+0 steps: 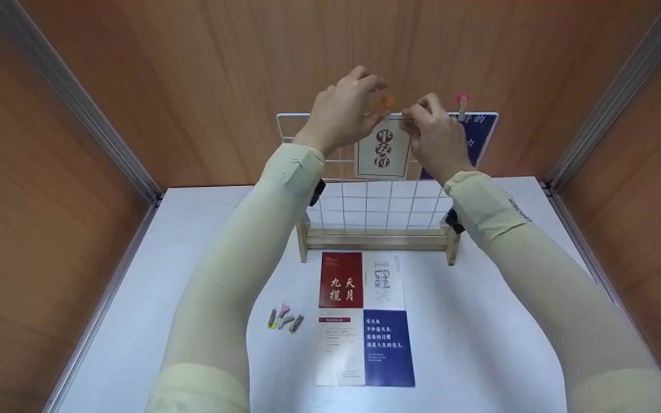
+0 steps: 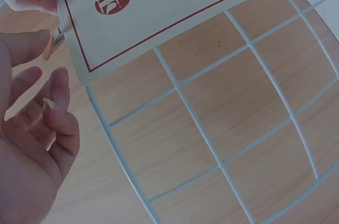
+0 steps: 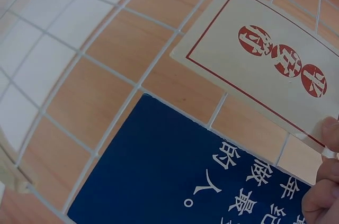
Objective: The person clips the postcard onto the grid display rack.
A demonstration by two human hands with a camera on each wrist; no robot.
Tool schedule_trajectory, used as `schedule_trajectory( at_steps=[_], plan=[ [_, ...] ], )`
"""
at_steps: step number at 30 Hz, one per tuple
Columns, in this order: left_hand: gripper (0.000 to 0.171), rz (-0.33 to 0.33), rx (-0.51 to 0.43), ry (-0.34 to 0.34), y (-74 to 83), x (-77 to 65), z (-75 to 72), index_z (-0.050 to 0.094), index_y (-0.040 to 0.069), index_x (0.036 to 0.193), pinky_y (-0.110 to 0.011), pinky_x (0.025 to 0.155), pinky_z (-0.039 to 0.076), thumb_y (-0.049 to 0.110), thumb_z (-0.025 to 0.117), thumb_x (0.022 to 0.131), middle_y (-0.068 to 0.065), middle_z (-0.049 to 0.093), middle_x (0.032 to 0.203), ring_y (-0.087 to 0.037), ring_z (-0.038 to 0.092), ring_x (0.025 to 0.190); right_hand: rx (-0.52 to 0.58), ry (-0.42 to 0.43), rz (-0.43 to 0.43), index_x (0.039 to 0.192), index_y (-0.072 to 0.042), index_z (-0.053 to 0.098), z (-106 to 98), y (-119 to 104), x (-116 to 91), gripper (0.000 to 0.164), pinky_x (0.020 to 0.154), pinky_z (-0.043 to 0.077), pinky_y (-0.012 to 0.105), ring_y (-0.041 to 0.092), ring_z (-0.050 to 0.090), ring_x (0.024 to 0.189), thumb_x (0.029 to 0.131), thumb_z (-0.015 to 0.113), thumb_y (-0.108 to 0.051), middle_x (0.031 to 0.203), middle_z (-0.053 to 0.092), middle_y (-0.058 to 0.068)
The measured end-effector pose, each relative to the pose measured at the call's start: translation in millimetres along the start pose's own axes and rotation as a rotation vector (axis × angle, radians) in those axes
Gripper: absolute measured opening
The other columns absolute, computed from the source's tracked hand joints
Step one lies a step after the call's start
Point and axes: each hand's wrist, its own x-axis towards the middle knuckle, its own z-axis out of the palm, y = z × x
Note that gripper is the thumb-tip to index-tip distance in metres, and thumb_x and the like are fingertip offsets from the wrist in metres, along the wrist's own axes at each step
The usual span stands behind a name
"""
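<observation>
A cream card (image 1: 368, 154) with red characters and a border hangs against the upper part of a white wire grid rack on a wooden base (image 1: 376, 240). An orange clip (image 1: 387, 104) sits on the card's top edge. Beside that clip is my left hand (image 1: 343, 110); in the left wrist view its fingers (image 2: 64, 83) are loosely bent, with nothing held between them. My right hand (image 1: 438, 136) pinches the top right corner of the cream card between thumb and finger. A dark blue card (image 3: 153, 166) hangs to the right, under a pink-topped clip (image 1: 462, 104).
On the white table (image 1: 193, 287) lie a red card (image 1: 340, 267), a white "Good Luck" card (image 1: 373, 295), a white text card (image 1: 339, 361) and another blue card (image 1: 388, 370). Several small clips (image 1: 284, 321) lie left of them. Wood-grain panels (image 1: 221, 57) enclose the table.
</observation>
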Motion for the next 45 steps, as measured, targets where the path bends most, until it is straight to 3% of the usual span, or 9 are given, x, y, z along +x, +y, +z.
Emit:
schedule_trajectory(
  at_steps=[4, 13, 20, 27, 33, 41, 45],
  plan=[
    [0.045, 0.003, -0.013, 0.011, -1.1, -3.0, 2.0, 0.056, 0.015, 0.138, -0.026, 0.069, 0.050, 0.028, 0.065, 0.096, -0.003, 0.051, 0.135, -0.017, 0.057, 0.073, -0.014, -0.004, 0.000, 0.107, 0.001, 0.066, -3, 3, 0, 0.021, 0.074, 0.057, 0.041, 0.031, 0.067, 0.084, 0.100, 0.060, -0.018, 0.107, 0.055, 0.015],
    [0.047, 0.039, -0.032, 0.046, -0.7, -11.5, 7.6, 0.057, 0.015, 0.137, -0.028, 0.058, 0.045, 0.025, 0.068, 0.093, -0.005, 0.052, 0.130, -0.017, 0.049, 0.063, 0.001, 0.030, 0.004, 0.106, 0.002, 0.067, -8, 10, 0, 0.018, 0.073, 0.056, 0.046, 0.033, 0.068, 0.084, 0.096, 0.066, -0.013, 0.108, 0.057, 0.017],
    [0.048, 0.046, -0.081, 0.051, -7.1, -28.9, 19.3, 0.057, 0.015, 0.137, -0.026, 0.058, 0.045, 0.024, 0.070, 0.091, -0.005, 0.053, 0.127, -0.015, 0.053, 0.067, -0.005, 0.010, 0.004, 0.111, 0.002, 0.066, -4, 12, -9, 0.021, 0.071, 0.056, 0.045, 0.033, 0.068, 0.082, 0.096, 0.066, -0.013, 0.110, 0.056, 0.017],
    [0.051, 0.028, -0.065, 0.054, -18.1, -43.7, 19.1, 0.056, 0.015, 0.138, -0.029, 0.065, 0.050, 0.028, 0.071, 0.091, -0.007, 0.052, 0.129, -0.017, 0.056, 0.075, -0.004, 0.008, -0.011, 0.116, 0.002, 0.064, 0, 10, -7, 0.026, 0.067, 0.056, 0.044, 0.032, 0.066, 0.075, 0.094, 0.069, -0.011, 0.115, 0.055, 0.018],
    [0.050, 0.013, -0.063, 0.046, -22.4, -51.4, 19.5, 0.056, 0.015, 0.138, -0.030, 0.061, 0.048, 0.028, 0.069, 0.092, -0.006, 0.051, 0.131, -0.016, 0.055, 0.072, -0.025, -0.005, -0.015, 0.119, 0.002, 0.063, -1, 11, -5, 0.029, 0.063, 0.055, 0.043, 0.031, 0.063, 0.071, 0.094, 0.069, -0.012, 0.116, 0.054, 0.019],
    [0.048, 0.031, -0.057, 0.051, -24.1, -59.3, 24.5, 0.058, 0.015, 0.135, -0.032, 0.075, 0.052, 0.030, 0.069, 0.091, -0.008, 0.051, 0.135, -0.020, 0.056, 0.082, -0.035, -0.020, 0.007, 0.124, 0.003, 0.062, -5, 15, -4, 0.033, 0.064, 0.055, 0.042, 0.030, 0.061, 0.071, 0.095, 0.067, -0.012, 0.118, 0.053, 0.019],
    [0.048, 0.038, -0.038, 0.065, -27.5, -63.8, 27.7, 0.060, 0.015, 0.134, -0.043, 0.091, 0.048, 0.032, 0.070, 0.091, -0.009, 0.052, 0.136, -0.025, 0.059, 0.099, -0.027, -0.012, -0.006, 0.125, 0.003, 0.062, -5, 15, -3, 0.034, 0.069, 0.056, 0.042, 0.032, 0.064, 0.080, 0.095, 0.067, -0.012, 0.118, 0.052, 0.020]
  ],
)
